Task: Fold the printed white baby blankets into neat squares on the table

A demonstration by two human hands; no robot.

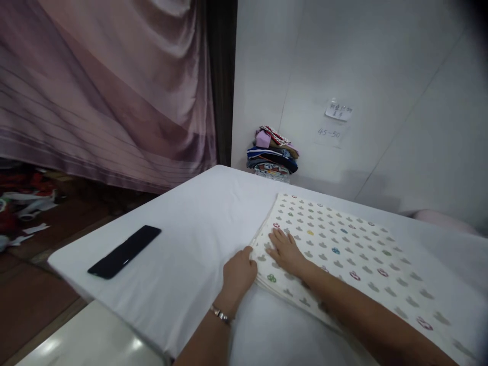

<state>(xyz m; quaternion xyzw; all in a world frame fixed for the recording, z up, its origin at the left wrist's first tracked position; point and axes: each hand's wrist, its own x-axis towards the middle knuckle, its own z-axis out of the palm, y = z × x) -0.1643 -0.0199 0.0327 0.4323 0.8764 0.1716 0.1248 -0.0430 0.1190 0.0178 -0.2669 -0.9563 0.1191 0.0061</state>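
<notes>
Cloth [335, 246]: right hand [287, 251] flat (fingers spread), left hand [239, 272] curled at edge.

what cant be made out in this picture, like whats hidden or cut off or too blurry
In the head view:
Left hand: most fingers are hidden by the hand itself, so its grip is unclear.
Patterned cloth: partly covered by the right forearm; its near right end is cut off by the frame.
Clothes pile: base hidden behind the table.
Upper note: writing too small and blurred.
</notes>
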